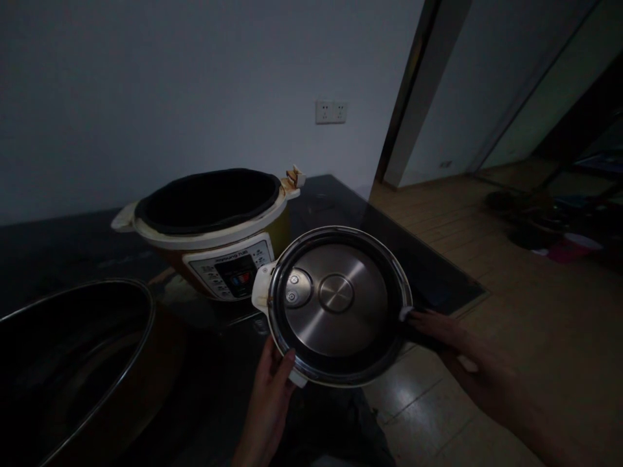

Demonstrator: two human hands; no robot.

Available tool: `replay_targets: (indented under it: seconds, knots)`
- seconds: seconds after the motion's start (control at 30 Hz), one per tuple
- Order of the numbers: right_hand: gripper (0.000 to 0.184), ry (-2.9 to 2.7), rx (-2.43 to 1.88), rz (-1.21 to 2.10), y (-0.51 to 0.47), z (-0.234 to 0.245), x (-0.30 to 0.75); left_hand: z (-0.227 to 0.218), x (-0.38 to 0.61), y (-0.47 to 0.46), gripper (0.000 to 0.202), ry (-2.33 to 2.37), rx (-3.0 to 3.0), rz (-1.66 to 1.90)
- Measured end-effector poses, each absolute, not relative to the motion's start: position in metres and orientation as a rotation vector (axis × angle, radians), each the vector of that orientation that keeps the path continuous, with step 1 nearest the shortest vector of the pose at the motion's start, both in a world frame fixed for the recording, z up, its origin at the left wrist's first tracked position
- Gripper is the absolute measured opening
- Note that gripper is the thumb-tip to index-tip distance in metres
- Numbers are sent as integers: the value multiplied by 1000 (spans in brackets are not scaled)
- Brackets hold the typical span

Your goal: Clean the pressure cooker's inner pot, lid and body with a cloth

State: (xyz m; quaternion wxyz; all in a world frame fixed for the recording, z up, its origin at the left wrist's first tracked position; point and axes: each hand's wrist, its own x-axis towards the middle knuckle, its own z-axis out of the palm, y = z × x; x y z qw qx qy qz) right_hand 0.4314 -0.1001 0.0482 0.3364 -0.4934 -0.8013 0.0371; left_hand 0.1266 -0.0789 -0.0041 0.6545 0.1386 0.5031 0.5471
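I hold a round pressure-cooker lid (338,305) with its shiny metal underside facing me, tilted up in front of me. My left hand (270,395) grips its lower left rim, thumb on the edge. At the lid's right edge my right hand (467,360) is closed around the rim or a handle. Behind the lid, on the dark counter (63,250), stands the open electric cooker base (214,227), cream-rimmed with a button panel (233,272) on its front and a dark inner pot (207,198).
A large dark metal bowl (73,363) sits at the near left on the counter. Behind is a white wall with a double socket (331,111). To the right a doorway opens onto a wooden floor (487,259) with dim clutter (555,227) far right.
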Motion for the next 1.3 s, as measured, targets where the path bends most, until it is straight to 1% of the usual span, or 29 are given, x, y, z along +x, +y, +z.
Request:
replay_targets:
  seconds: [0.07, 0.13, 0.27, 0.33, 0.37, 0.43, 0.47, 0.53, 0.57, 0.6, 0.67, 0.73, 0.83, 0.93, 1.0, 1.13, 1.3]
  knots:
    - [29, -1761, -1465, 177, -95, 53, 425, -5, 127, -79, 70, 1133, 331, 1240]
    - [27, -1440, -1522, 304, -87, 59, 414, -6, 126, -78, 67, 1108, 354, 1249]
    - [42, -1077, -1371, 713, -63, 67, 390, -8, 125, -79, 65, 1092, 340, 1255]
    - [50, -1013, -1317, 789, -49, 69, 389, -7, 125, -79, 64, 1085, 333, 1249]
    - [53, -995, -1310, 769, -42, 70, 393, -6, 126, -79, 64, 1084, 331, 1252]
    - [53, -981, -1322, 616, -25, 71, 408, -4, 127, -79, 64, 1087, 328, 1272]
    - [51, -995, -1345, 506, -16, 71, 418, -3, 127, -79, 64, 1082, 333, 1276]
    - [36, -1098, -1430, 226, 3, 71, 437, -2, 128, -79, 63, 1072, 343, 1278]
    - [33, -1183, -1492, 166, 12, 70, 445, -2, 129, -79, 63, 1065, 351, 1275]
    - [34, -1258, -1542, 190, 19, 70, 450, -3, 129, -79, 61, 1061, 358, 1278]
    - [39, -1401, -1573, 414, 28, 69, 452, -3, 130, -79, 58, 1071, 364, 1299]
    - [45, -1501, -1557, 734, 28, 67, 446, -3, 132, -79, 57, 1087, 361, 1317]
    - [55, -1529, -1591, 1108, 16, 63, 435, -2, 132, -79, 57, 1079, 378, 1306]
    - [54, -1530, -1575, 1347, 1, 56, 430, 1, 129, -81, 57, 1071, 412, 1288]
    - [52, -1510, -1527, 1438, -8, 51, 431, 2, 128, -82, 60, 1074, 423, 1279]
    - [52, -1334, -1529, 1471, -25, 37, 435, 5, 127, -88, 69, 1093, 433, 1257]
    - [52, -1227, -1544, 1452, -49, 22, 435, 14, 122, -92, 57, 1108, 576, 1266]
